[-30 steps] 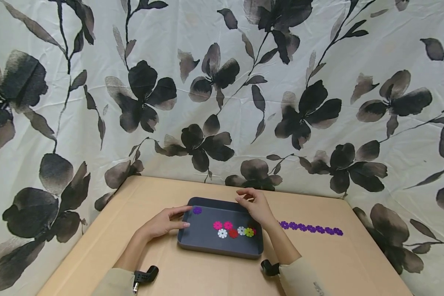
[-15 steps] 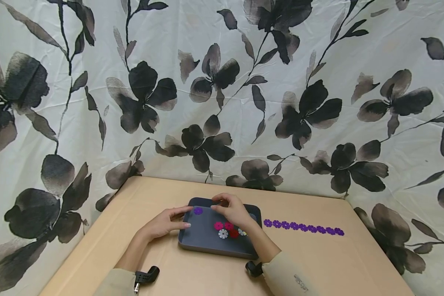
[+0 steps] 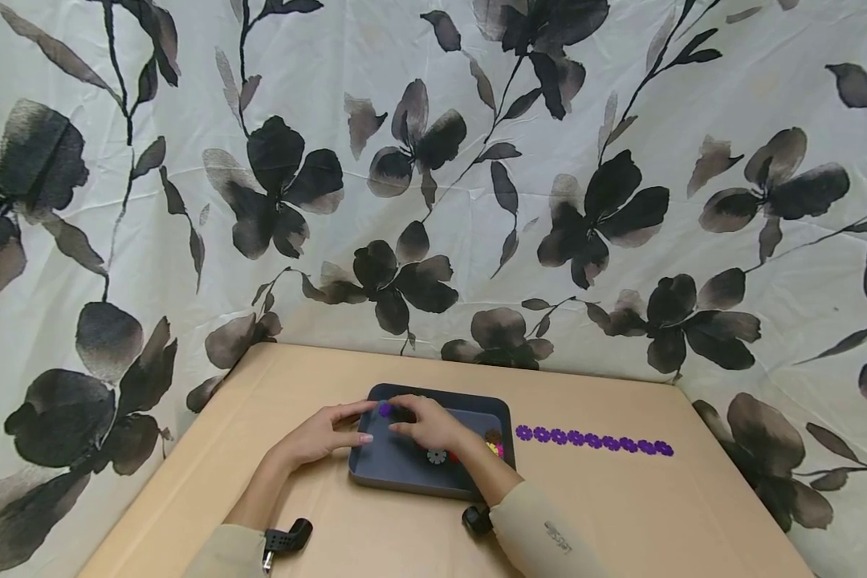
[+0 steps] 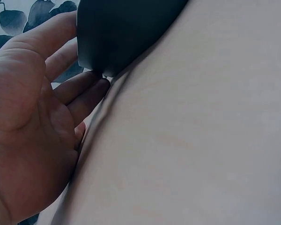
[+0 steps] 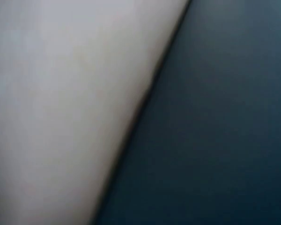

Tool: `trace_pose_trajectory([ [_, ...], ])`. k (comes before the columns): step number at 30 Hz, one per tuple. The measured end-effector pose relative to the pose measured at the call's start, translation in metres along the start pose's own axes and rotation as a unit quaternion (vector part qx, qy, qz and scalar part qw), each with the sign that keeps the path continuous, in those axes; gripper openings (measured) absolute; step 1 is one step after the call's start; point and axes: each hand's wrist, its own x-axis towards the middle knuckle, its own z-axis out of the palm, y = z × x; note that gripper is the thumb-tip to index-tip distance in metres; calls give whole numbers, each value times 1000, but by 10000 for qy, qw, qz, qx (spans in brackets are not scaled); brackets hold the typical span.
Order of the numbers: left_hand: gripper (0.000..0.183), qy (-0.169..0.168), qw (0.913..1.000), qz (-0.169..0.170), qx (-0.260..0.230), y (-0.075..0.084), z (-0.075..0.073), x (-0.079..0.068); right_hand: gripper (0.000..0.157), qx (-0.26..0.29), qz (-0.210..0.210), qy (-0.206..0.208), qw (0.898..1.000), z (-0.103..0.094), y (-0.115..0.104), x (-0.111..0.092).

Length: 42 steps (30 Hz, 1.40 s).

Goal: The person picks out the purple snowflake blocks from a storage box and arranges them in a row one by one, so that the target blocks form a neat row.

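Observation:
A dark grey tray (image 3: 433, 482) lies on the table, and my left hand (image 3: 320, 436) holds its left edge. In the left wrist view the fingers (image 4: 86, 96) of that hand bend against the outer side of the tray (image 4: 122, 33). My right hand (image 3: 433, 424) reaches over the tray from the right, its thumb and index finger apart. Close to its index fingertip is a purple flower-shaped piece (image 3: 385, 409), partly covered. A white flower piece (image 3: 437, 457) shows below the right hand; other coloured pieces are partly hidden by that arm.
Right of the tray, several purple flower pieces (image 3: 593, 441) form a row on the tan table (image 3: 621, 514). A floral cloth (image 3: 506, 217) hangs behind the table. The right wrist view shows only the blurred tray (image 5: 215, 117) beside a pale surface.
My right hand has moved left across the tray and down towards the purple flower piece, uncovering the whole purple row. The left hand has stayed at the tray's edge.

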Motion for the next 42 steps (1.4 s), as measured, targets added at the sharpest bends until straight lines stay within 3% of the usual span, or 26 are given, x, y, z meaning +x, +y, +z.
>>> trace_pose_trajectory([
  [7, 68, 20, 10000, 45, -5, 1, -1, -1, 62, -903, -222, -804, 9924, 3, 0, 0],
  [11, 69, 16, 10000, 8, 8, 1, 0, -1, 52, -1356, -204, -397, 9898, 4, 1, -1],
  [16, 71, 5, 10000, -43, 59, 1, 0, -1, 34, -1435, -85, 241, 9893, 4, 4, -2],
  [23, 72, 5, 10000, -63, 48, 1, -1, 0, 36, -1723, -315, 66, 9845, 3, 4, -2],
  [30, 73, 8, 10000, -85, -30, 2, 0, -1, 16, -1681, -449, 185, 9846, 3, 4, -3],
  [42, 73, 14, 10000, -3, -27, 0, 0, 0, 7, -1140, -192, 170, 9931, 4, 2, -4],
])
